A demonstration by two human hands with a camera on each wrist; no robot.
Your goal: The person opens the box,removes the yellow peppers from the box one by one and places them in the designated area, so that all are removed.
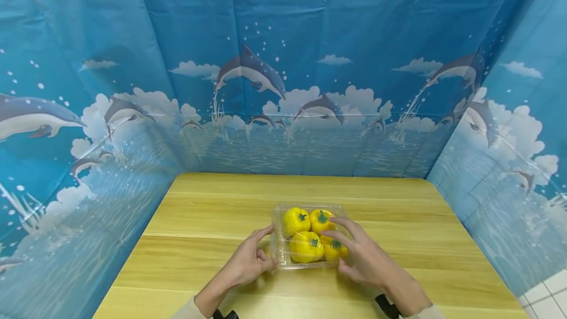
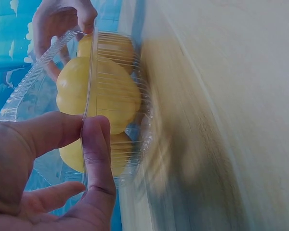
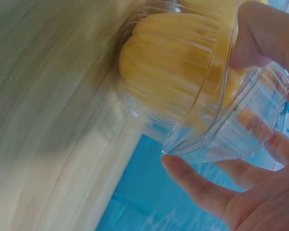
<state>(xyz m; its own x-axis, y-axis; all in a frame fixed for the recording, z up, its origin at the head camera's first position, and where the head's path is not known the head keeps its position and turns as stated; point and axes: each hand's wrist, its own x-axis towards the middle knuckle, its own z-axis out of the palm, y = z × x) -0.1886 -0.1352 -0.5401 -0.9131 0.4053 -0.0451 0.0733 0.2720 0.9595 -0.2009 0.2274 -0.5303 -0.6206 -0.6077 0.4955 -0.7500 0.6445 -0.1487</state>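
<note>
A clear plastic clamshell box (image 1: 292, 266) with its lid down stands on the table, and several yellow bell peppers (image 1: 305, 247) with green stems show through it. At the box's left side is my left hand (image 1: 250, 260); in the left wrist view its thumb and forefinger (image 2: 97, 154) pinch the thin rim where lid and base meet. My right hand (image 1: 367, 257) curves round the right side, thumb near the front rim and fingers spread along the lid's side. One fingertip (image 3: 176, 166) touches a corner of the rim in the right wrist view.
The wood-grain table (image 1: 212, 215) extends around the box on all sides. Blue dolphin-print sheeting (image 1: 283, 151) hangs behind it and along both sides. White floor tiles (image 1: 547, 289) show at the lower right.
</note>
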